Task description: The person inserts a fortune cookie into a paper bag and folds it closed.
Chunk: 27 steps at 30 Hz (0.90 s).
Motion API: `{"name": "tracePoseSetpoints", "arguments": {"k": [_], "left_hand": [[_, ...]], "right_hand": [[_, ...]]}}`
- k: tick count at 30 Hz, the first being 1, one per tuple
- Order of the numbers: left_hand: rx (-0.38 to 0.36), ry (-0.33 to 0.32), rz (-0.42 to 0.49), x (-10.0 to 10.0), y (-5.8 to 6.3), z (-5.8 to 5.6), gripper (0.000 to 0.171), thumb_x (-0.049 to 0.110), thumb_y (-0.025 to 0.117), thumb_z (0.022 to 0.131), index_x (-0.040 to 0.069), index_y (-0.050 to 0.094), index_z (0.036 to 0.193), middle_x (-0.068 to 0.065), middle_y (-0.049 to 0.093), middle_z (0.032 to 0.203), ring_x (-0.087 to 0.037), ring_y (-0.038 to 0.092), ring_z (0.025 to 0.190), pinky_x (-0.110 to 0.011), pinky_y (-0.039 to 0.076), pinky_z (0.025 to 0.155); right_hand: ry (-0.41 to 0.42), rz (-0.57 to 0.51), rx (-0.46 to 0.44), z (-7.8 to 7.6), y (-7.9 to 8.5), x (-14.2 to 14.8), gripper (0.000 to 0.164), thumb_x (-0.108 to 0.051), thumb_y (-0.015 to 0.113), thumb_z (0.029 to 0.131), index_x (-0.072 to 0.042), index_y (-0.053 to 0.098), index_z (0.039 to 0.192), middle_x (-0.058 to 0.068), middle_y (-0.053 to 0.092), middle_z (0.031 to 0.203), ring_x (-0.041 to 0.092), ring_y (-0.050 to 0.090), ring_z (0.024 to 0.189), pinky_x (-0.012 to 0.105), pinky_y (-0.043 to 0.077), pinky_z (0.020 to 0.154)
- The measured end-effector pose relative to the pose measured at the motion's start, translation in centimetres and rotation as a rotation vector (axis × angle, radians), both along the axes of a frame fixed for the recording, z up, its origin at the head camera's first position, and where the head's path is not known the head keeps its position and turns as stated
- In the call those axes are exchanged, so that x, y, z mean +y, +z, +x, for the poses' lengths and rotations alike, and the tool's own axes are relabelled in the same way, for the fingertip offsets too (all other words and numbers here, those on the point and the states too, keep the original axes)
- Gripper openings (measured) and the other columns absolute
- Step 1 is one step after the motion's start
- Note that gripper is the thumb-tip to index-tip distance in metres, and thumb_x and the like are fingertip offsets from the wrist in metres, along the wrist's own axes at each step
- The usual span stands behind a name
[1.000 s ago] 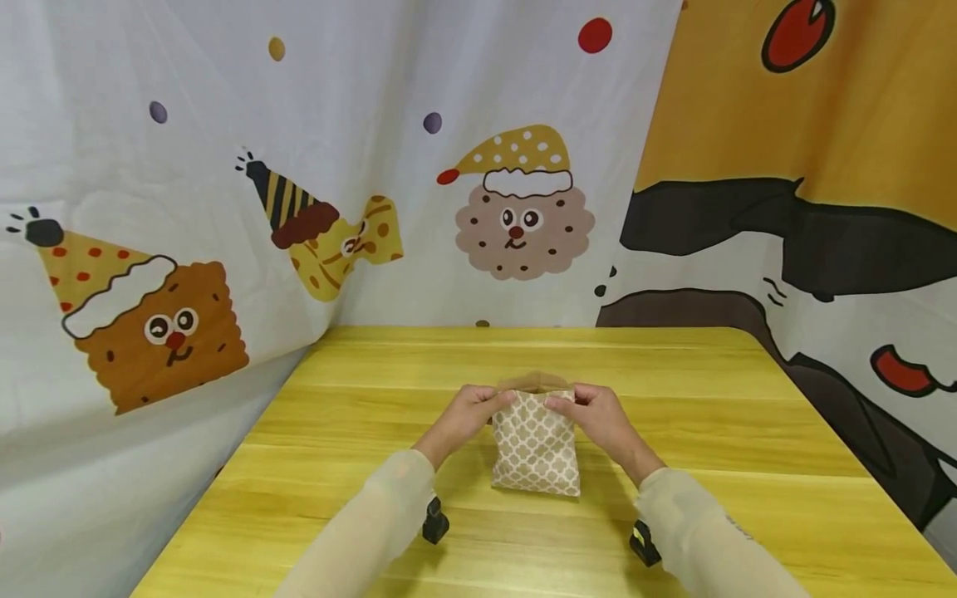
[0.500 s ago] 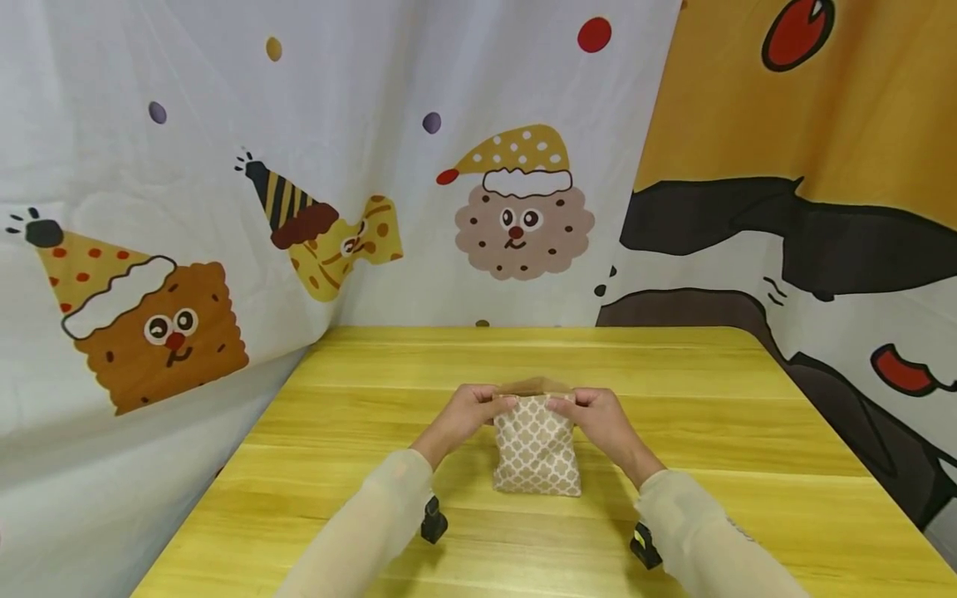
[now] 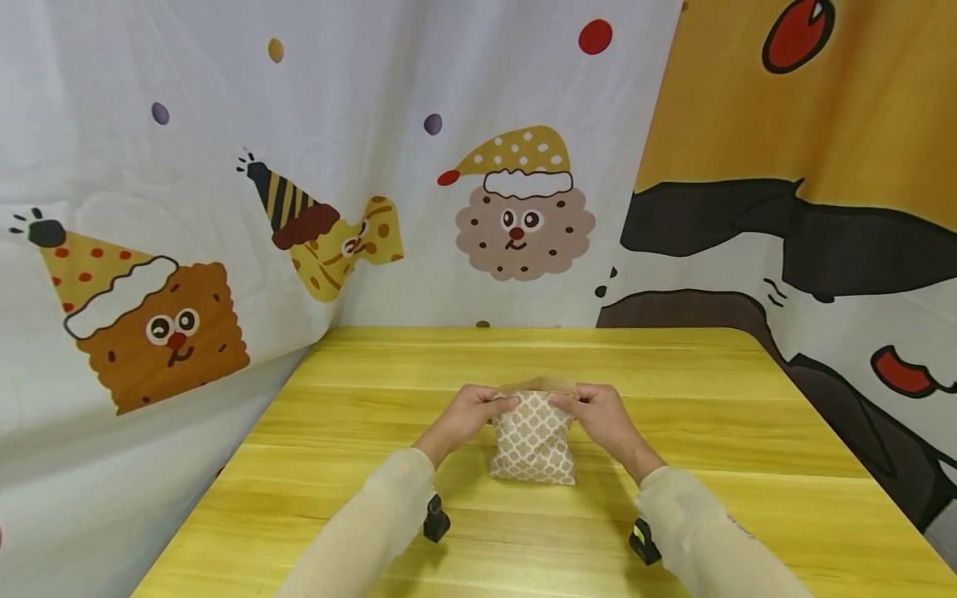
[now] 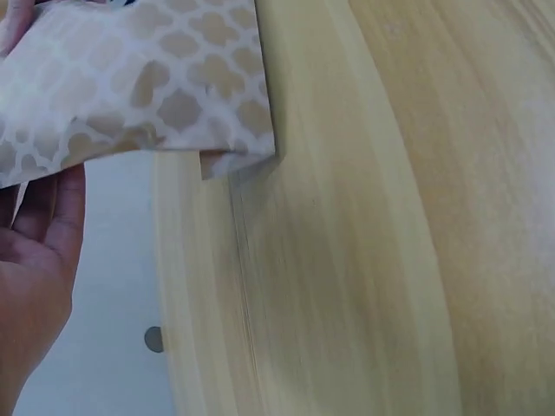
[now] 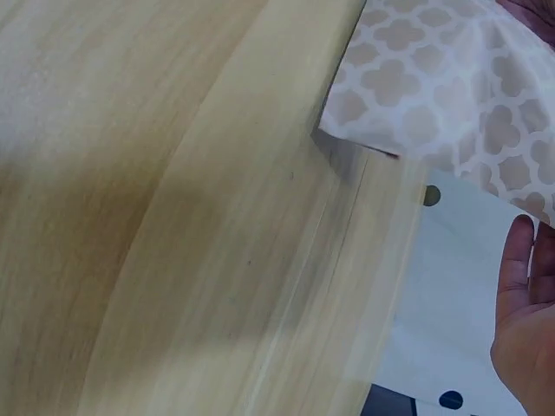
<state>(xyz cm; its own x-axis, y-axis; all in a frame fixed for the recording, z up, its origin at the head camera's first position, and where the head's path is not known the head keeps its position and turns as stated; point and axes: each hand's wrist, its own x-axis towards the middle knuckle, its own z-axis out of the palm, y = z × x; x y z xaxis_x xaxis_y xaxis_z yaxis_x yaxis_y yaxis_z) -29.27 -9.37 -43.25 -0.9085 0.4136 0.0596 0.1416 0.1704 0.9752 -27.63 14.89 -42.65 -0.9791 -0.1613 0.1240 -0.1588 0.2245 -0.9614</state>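
Note:
A small paper bag, tan with a white lattice print, is held upright at the middle of the table. Its plain brown inside shows along the top edge, between the two hands. My left hand pinches the upper left corner, thumb on the printed front. At the upper right corner, my right hand does the same. From the left wrist, the hand appears with fingers behind the bag. The right wrist view has the fingers of that hand partly hidden by the bag.
The wood-grain table spreads out on all sides of the bag. Behind it and along the left hangs a white curtain with cartoon biscuits. A yellow, black and white printed cloth covers the right side. Dark wrist devices hang under both sleeves.
The bag's lower edge has swung slightly up and away, and its front has creased a little. The brown opening at the top has shifted in shape. Both hands keep nearly the same place and grip.

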Motion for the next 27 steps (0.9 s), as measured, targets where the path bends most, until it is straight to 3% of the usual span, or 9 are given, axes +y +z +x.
{"name": "tracePoseSetpoints", "arguments": {"k": [3,6,10,13,14,18,21,27], "left_hand": [[-0.008,0.005,0.017,0.01,0.11,-0.07,0.037,0.024,0.061,0.100,-0.001,0.061,0.073,-0.002,0.068,0.080,-0.017,0.063,0.081,-0.038,0.053,0.082],[-0.002,0.021,0.041,-0.10,0.33,-0.16,0.029,0.021,0.062,0.100,-0.005,0.070,0.090,-0.010,0.071,0.091,-0.020,0.066,0.088,-0.043,0.054,0.086],[0.003,0.031,0.040,-0.29,0.51,-0.40,0.027,0.022,0.067,0.097,-0.003,0.073,0.107,-0.015,0.070,0.096,-0.019,0.064,0.083,-0.047,0.054,0.085],[0.012,0.033,0.013,-0.28,0.60,-0.46,0.026,0.024,0.068,0.096,0.002,0.075,0.107,-0.012,0.071,0.094,-0.017,0.061,0.080,-0.049,0.052,0.083],[0.021,0.037,0.008,-0.27,0.63,-0.46,0.025,0.024,0.068,0.096,0.003,0.075,0.107,-0.010,0.071,0.094,-0.017,0.061,0.080,-0.049,0.052,0.083],[0.056,0.070,0.017,-0.46,0.55,-0.44,0.021,0.015,0.065,0.098,-0.001,0.075,0.108,-0.007,0.072,0.098,-0.015,0.063,0.083,-0.047,0.055,0.083],[0.068,0.089,0.021,-0.66,0.42,-0.44,0.019,0.011,0.064,0.097,-0.003,0.074,0.106,-0.006,0.071,0.097,-0.015,0.062,0.083,-0.045,0.056,0.082],[0.044,0.040,-0.027,-0.55,0.20,-0.53,0.020,0.017,0.067,0.097,0.000,0.074,0.105,-0.005,0.067,0.087,-0.019,0.060,0.080,-0.054,0.052,0.085]], "right_hand": [[-0.011,0.014,-0.003,-0.16,-0.08,0.16,0.035,-0.031,0.074,0.091,0.004,0.073,0.087,0.001,0.050,0.063,0.014,0.036,0.060,0.027,0.033,0.054],[0.014,0.011,-0.018,0.10,0.39,0.17,0.032,-0.025,0.072,0.093,0.007,0.072,0.090,0.005,0.053,0.065,0.015,0.038,0.061,0.027,0.033,0.054],[0.044,0.011,-0.037,0.11,0.48,0.31,0.029,-0.024,0.071,0.094,0.004,0.075,0.096,0.004,0.051,0.062,0.013,0.035,0.055,0.026,0.031,0.050],[0.070,0.017,-0.040,-0.24,-0.02,0.51,0.030,-0.029,0.072,0.093,0.001,0.076,0.096,0.000,0.048,0.059,0.011,0.030,0.051,0.025,0.029,0.048],[0.077,0.020,-0.034,-0.29,-0.06,0.55,0.030,-0.029,0.071,0.093,0.001,0.076,0.096,0.000,0.053,0.061,0.010,0.034,0.052,0.025,0.032,0.049],[0.048,0.030,-0.021,-0.33,-0.18,0.78,0.033,-0.029,0.071,0.094,0.003,0.072,0.084,-0.001,0.051,0.059,0.010,0.034,0.052,0.025,0.031,0.049],[0.048,0.026,-0.026,-0.36,-0.29,0.90,0.032,-0.027,0.071,0.094,0.003,0.071,0.084,0.000,0.053,0.061,0.011,0.037,0.055,0.027,0.035,0.052],[0.104,0.037,-0.026,-0.37,-0.42,0.99,0.030,-0.024,0.070,0.095,0.002,0.063,0.080,0.001,0.047,0.062,0.014,0.038,0.057,0.031,0.038,0.057]]}}
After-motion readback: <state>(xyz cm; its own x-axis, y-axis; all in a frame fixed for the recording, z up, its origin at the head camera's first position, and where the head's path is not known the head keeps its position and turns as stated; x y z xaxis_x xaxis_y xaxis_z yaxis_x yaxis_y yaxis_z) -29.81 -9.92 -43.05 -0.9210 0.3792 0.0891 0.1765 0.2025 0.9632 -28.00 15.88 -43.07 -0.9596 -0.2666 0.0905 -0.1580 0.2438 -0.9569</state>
